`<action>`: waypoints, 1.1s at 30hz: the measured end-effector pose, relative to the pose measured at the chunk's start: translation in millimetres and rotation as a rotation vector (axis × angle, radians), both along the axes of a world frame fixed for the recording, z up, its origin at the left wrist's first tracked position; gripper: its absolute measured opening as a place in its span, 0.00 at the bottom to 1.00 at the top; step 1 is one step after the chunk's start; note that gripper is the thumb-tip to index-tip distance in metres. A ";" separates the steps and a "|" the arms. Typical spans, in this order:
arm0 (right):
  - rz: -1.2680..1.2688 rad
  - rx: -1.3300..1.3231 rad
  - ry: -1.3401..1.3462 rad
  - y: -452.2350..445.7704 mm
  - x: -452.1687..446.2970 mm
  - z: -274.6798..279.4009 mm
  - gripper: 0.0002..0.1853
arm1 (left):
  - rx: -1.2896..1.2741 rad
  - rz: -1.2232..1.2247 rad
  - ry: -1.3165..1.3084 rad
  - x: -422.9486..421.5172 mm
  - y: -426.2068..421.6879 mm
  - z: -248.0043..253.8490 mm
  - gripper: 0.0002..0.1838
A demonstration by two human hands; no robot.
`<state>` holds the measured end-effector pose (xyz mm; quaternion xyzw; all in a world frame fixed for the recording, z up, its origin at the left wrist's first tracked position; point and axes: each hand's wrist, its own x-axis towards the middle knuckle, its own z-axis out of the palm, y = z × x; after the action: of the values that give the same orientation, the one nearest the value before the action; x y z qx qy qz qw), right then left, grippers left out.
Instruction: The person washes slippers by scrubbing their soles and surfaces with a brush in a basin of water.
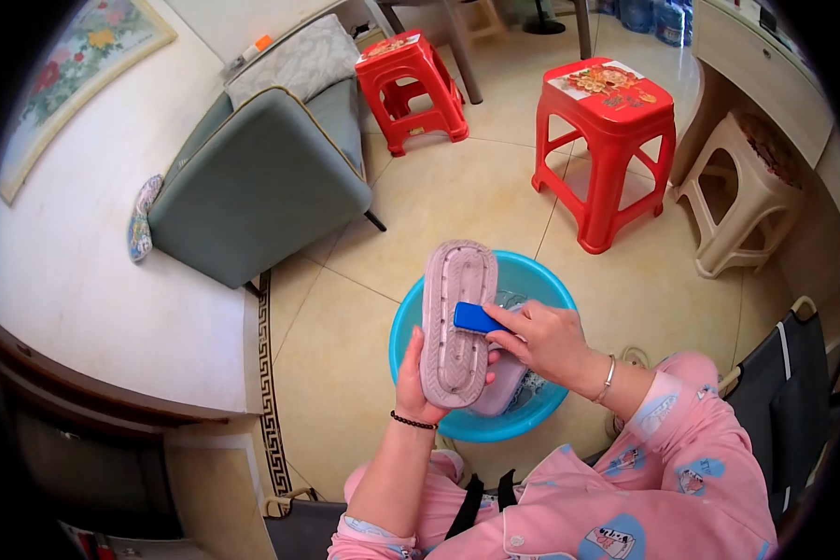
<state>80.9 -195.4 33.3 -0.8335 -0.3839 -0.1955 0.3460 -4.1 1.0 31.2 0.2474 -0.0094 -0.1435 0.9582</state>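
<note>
My left hand grips a pale pink slipper near its lower end, with the patterned sole turned up toward me. In my right hand is a small blue scrubbing brush, pinched between thumb and fingers and pressed against the middle of the sole. Below both hands stands a turquoise basin on the floor. Another pinkish slipper lies in the basin, partly hidden by my hands and the slipper I hold. Some liquid with bubbles shows around it.
Two red plastic stools stand on the tiled floor ahead. A beige stool sits under a desk at right. The grey-green armchair is at left, by the wall. Water bottles stand at the back.
</note>
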 end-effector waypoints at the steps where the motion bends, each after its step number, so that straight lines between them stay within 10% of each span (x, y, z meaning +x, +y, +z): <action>1: 0.020 -0.002 -0.005 0.1 -0.7 -1.8 0.20 | -0.020 0.016 0.026 0.9 -0.4 -0.6 0.38; 33: 0.218 -0.120 -0.006 -7.7 -22.9 12.5 0.19 | -0.051 0.161 0.174 1.4 3.9 -5.2 0.35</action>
<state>58.0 -203.2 45.8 -0.8054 -0.4841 -0.1361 0.3136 -2.7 4.9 26.0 0.2093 0.0900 -0.0866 0.9698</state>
